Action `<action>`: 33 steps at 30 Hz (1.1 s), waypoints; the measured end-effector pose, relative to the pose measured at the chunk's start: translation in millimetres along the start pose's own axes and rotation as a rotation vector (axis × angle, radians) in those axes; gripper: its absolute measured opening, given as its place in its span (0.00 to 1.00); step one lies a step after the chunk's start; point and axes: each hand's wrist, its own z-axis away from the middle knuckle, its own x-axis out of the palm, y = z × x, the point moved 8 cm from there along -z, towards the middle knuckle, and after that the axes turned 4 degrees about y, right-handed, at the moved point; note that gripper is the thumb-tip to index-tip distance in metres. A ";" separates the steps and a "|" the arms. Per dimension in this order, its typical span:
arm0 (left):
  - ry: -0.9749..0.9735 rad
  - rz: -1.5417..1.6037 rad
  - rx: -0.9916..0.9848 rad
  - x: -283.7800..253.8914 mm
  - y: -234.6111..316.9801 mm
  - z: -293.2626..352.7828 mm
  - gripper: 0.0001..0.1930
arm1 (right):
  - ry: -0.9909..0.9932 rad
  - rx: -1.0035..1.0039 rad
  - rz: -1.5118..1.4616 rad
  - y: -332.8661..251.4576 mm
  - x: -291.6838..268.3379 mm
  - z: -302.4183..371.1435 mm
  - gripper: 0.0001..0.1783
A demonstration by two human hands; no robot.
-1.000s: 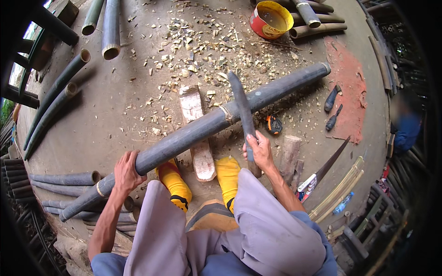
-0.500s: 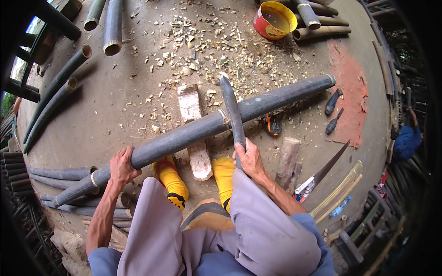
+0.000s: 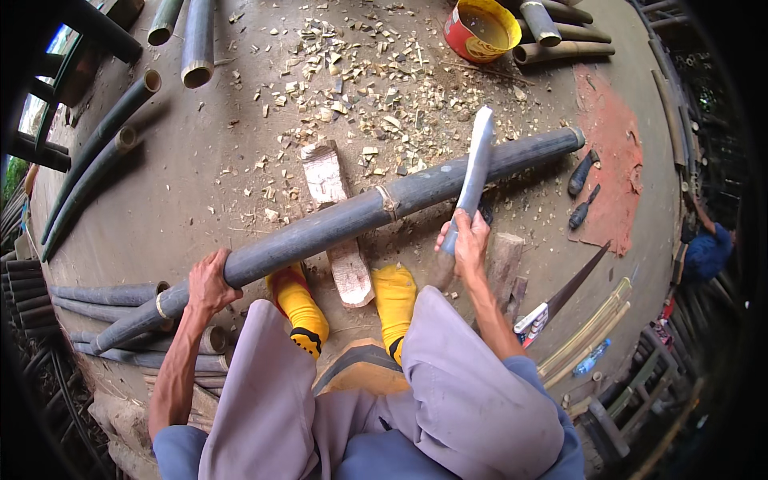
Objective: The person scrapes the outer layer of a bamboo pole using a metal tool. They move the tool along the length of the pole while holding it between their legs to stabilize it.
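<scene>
A long dark bamboo pole (image 3: 308, 234) slants across in front of me, its far right end raised in the picture. My left hand (image 3: 211, 282) is wrapped round it near its lower left part. Under the pole's middle lies a pale, chopped wooden block (image 3: 350, 276), between my feet in yellow socks. My right hand (image 3: 470, 240) grips a machete (image 3: 478, 152) by its handle end. The blade points away from me, looks bright along its length, and overlaps the pole in the picture; whether it touches cannot be told. A pale ring with a notch shows at the pole's middle node.
Wood chips (image 3: 360, 104) litter the ground beyond the block. A red and yellow bucket (image 3: 472, 44) stands at the far right. Two dark tools (image 3: 582, 210) and a saw (image 3: 560, 300) lie at right. Bamboo pieces (image 3: 100, 160) lie at left. Another person (image 3: 707, 252) is at the right edge.
My right hand has moved right and away from me with the machete, whose blade has turned from leaning left to leaning right. My left hand and the pole are nearly still.
</scene>
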 end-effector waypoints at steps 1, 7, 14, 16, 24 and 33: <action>-0.018 0.002 -0.007 2.4 -0.2 2.4 0.32 | -0.112 0.024 0.113 6.4 13.8 7.6 0.09; -0.004 0.015 -0.016 -1.8 -7.2 3.6 0.32 | -0.292 0.030 0.497 1.0 45.4 23.8 0.09; -0.030 0.027 -0.025 2.0 -10.3 10.0 0.30 | -0.409 0.034 0.505 16.3 68.5 56.4 0.07; -0.013 0.023 -0.032 -0.7 -9.9 7.8 0.30 | -0.297 0.068 0.375 8.5 42.7 23.8 0.06; -0.026 0.046 -0.029 4.0 -20.6 17.4 0.31 | -0.433 0.042 0.543 12.5 65.5 43.3 0.08; -0.068 0.047 -0.038 3.1 -13.8 14.7 0.31 | -0.178 -0.131 0.476 9.7 59.3 53.6 0.09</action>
